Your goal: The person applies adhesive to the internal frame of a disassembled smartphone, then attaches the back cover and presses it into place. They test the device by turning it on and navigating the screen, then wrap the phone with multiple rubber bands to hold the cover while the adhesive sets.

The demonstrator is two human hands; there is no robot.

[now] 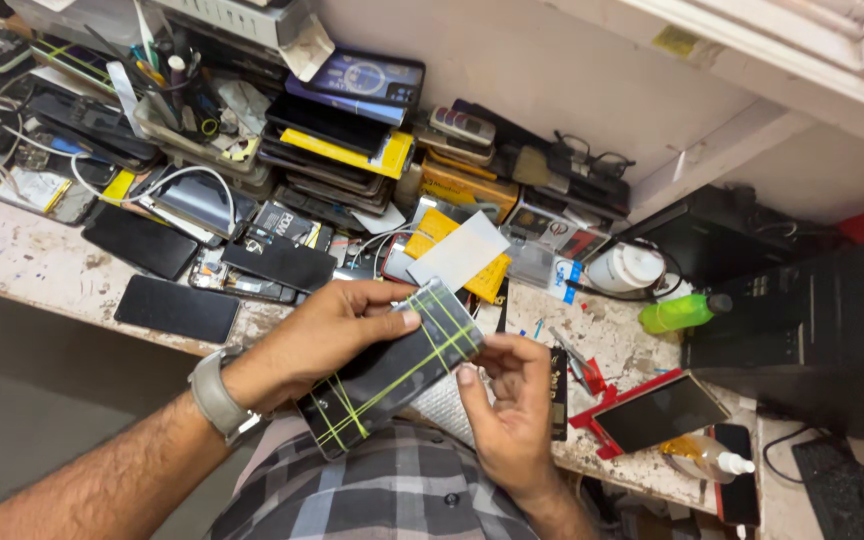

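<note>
While the left hand [327, 335] grips a black phone [392, 368] bound with yellow-green rubber bands [430, 340], the right hand [512, 405] pinches its end.

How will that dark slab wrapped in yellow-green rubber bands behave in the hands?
The banded slab looks flat and stiff, so it probably won't flop. Its dark face appears glossy, likely slippery, though the bands should add grip. The left hand and right hand both hold it, so it may be fragile glass.
</note>
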